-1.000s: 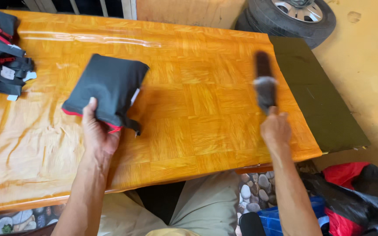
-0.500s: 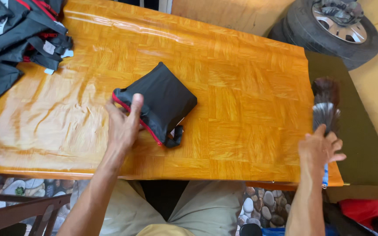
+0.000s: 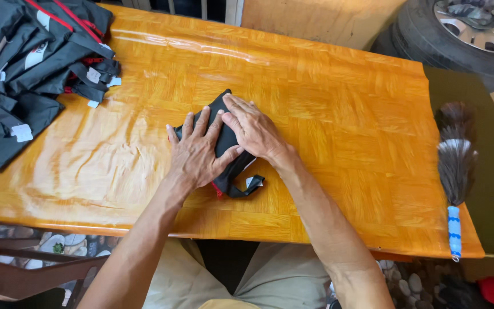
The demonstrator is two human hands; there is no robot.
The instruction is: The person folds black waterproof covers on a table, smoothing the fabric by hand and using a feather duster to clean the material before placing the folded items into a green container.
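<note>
A folded black cloth item with red trim [image 3: 226, 142] lies in the middle of the orange wood-pattern table [image 3: 327, 131]. My left hand [image 3: 196, 150] lies flat on its left half, fingers spread. My right hand [image 3: 251, 127] presses on its right half, fingers pointing to the upper left. Both palms rest on top of the cloth; neither hand grips it. A short black strap with a white tag [image 3: 251, 184] sticks out at the near edge of the cloth.
A pile of black garments with red trim and white tags [image 3: 27, 63] covers the table's far left. A feather duster with a blue handle [image 3: 454, 171] lies along the right edge. A car tyre [image 3: 458, 28] stands behind the table. A wooden seat [image 3: 24, 269] is at lower left.
My right hand has let go of the feather duster, which now lies on the table's right edge, and has moved left onto the folded cloth. The left hand now lies flat on it.
</note>
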